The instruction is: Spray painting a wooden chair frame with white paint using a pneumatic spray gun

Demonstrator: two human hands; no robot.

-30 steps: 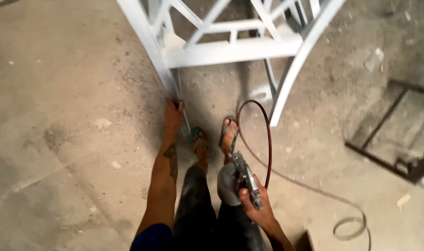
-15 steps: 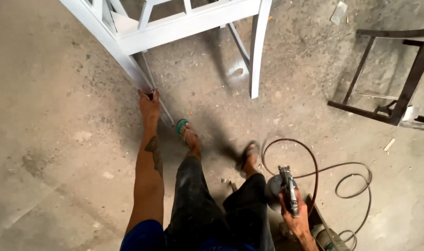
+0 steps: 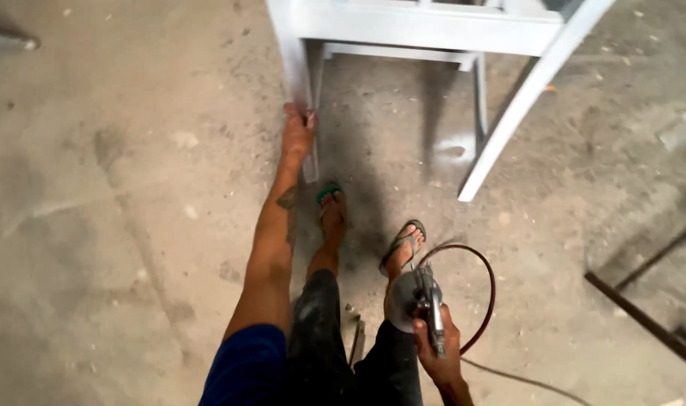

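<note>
White frame (image 3: 433,26) is cut off above; left hand (image 3: 298,134) grips its leg.

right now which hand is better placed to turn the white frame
Left. The left hand already grips a leg of the white frame, arm stretched out to it. The right hand is by the knee, full with the spray gun.

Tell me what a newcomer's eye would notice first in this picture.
First, the white-painted metal frame standing at the top on the dusty grey concrete floor, with the left hand gripping one of its legs. Next, low in the picture, the right hand holds a metal spray gun, from which a dark red hose loops.
</note>
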